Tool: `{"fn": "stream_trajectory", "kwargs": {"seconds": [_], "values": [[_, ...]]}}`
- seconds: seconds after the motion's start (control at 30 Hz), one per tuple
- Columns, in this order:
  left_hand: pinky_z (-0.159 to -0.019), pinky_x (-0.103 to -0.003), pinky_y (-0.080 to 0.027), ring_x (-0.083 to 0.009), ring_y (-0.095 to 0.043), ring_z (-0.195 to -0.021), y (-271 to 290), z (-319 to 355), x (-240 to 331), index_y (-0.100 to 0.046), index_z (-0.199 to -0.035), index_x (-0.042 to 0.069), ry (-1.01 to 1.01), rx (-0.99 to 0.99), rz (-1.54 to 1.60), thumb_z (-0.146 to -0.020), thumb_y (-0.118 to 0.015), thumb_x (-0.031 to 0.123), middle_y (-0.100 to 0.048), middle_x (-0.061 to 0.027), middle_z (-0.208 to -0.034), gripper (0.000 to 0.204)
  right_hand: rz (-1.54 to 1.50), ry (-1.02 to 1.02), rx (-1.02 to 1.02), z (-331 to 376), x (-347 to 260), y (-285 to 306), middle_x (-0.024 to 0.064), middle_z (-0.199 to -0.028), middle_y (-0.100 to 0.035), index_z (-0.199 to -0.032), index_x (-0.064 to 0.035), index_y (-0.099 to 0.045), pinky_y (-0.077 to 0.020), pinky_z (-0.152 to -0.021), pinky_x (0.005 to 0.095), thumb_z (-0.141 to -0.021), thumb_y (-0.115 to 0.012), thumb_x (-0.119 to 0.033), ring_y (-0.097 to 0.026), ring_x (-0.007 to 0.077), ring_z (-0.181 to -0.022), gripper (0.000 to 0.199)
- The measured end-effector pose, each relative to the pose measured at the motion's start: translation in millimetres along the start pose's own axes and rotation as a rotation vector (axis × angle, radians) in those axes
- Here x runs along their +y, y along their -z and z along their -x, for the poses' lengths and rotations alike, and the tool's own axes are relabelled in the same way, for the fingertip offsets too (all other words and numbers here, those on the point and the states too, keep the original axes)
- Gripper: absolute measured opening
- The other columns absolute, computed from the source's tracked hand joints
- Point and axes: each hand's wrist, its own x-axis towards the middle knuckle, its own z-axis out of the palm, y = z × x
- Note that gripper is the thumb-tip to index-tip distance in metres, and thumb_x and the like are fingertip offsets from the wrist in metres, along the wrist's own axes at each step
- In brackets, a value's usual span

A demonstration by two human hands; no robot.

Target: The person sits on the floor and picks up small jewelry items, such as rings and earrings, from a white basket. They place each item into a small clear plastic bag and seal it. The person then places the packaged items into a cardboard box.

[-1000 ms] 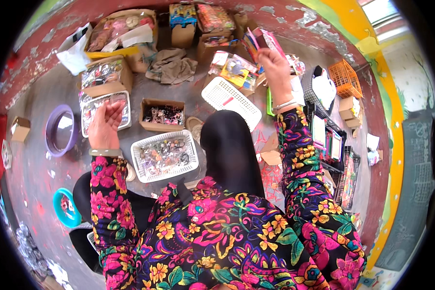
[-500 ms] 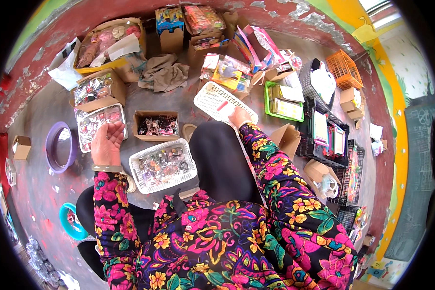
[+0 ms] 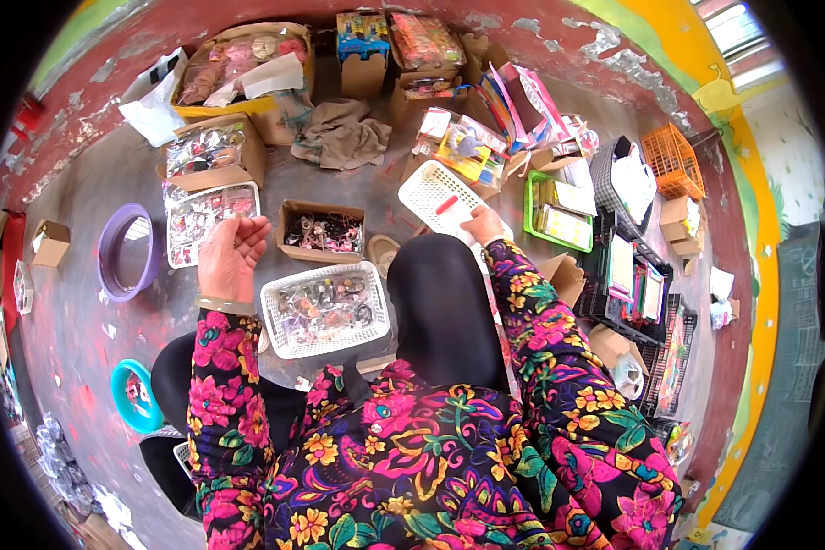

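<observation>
My left hand [image 3: 231, 258] is raised palm up beside a white tray [image 3: 172, 246] of small packaged trinkets, its fingers loosely curled and apart, holding nothing visible. A pale bangle circles that wrist. My right hand [image 3: 483, 225] is over the near end of a white perforated basket [image 3: 416, 189]. Its fingers are drawn together inside the rim, and whatever they may pinch is hidden. A red stick-like piece [image 3: 446, 204] lies in this basket near the fingertips. Between my hands, a second white basket [image 3: 278, 341] holds several small hair ornaments and trinkets in clear wrapping.
A cardboard box [image 3: 293, 247] of dark and pink trinkets sits beyond the second basket. Purple [image 3: 106, 266] and turquoise [image 3: 125, 414] basins stand at left. A green basket [image 3: 560, 240], black crates [image 3: 617, 318] and an orange crate [image 3: 674, 165] line the right. Boxes and cloth lie along the wall.
The whole view has shifted, so the scene sits farther right in the picture. Both hands keep nearly the same places, and the red piece stays in the basket.
</observation>
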Motion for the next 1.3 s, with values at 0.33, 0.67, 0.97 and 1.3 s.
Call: {"fn": "stream_trajectory", "kwargs": {"seconds": [0.33,0.67,0.97,1.3], "values": [[-0.071,-0.028,-0.048,-0.0214,-0.061,-0.086,-19.7,5.9,3.5,-0.055,-0.093,0.003,0.025,-0.123,0.018,-0.088,-0.05,0.026,-0.061,-0.012,-0.093,0.024,-0.869,0.449,-0.214,25.4,-206.9,101.5,0.0073,-0.078,-0.06,-0.088,0.003,-0.057,-0.0477,-0.06,0.0256,-0.074,-0.062,-0.005,-0.058,0.0131,-0.067,0.017],[-0.088,-0.041,-0.044,-0.0274,-0.052,-0.104,-20.4,9.3,-0.5,-0.039,-0.122,0.002,-0.015,-0.337,0.458,-0.088,-0.048,0.021,-0.05,-0.0159,-0.117,0.039,-1.281,0.335,-0.87,147.8,-333.4,20.6,0.0034,-0.083,-0.058,-0.094,0.0007,-0.055,-0.0486,-0.06,0.0254,-0.077,-0.066,-0.01,-0.057,0.0113,-0.071,0.023],[-0.08,-0.043,-0.048,-0.0286,-0.056,-0.095,-15.2,16.6,7.0,-0.04,-0.123,0.004,-0.018,-0.317,0.454,-0.083,-0.055,0.022,-0.055,-0.0167,-0.108,0.047,-1.033,0.344,-0.863,156.9,-338.1,37.5,-0.0017,-0.084,-0.058,-0.107,-0.0011,-0.055,-0.043,-0.055,0.019,-0.085,-0.057,-0.02,-0.053,0.0044,-0.067,0.03],[-0.088,-0.039,-0.044,-0.0249,-0.055,-0.1,-0.1,10.3,23.3,-0.051,-0.107,0.002,-0.212,-0.072,0.324,-0.078,-0.063,0.016,-0.056,-0.0185,-0.106,0.033,-0.636,0.522,-0.889,124.2,-324.6,62.3,-0.0047,-0.062,-0.054,-0.076,-0.0036,-0.062,-0.0312,-0.044,0.0191,-0.078,-0.066,-0.021,-0.044,0.0023,-0.052,0.018]]}}
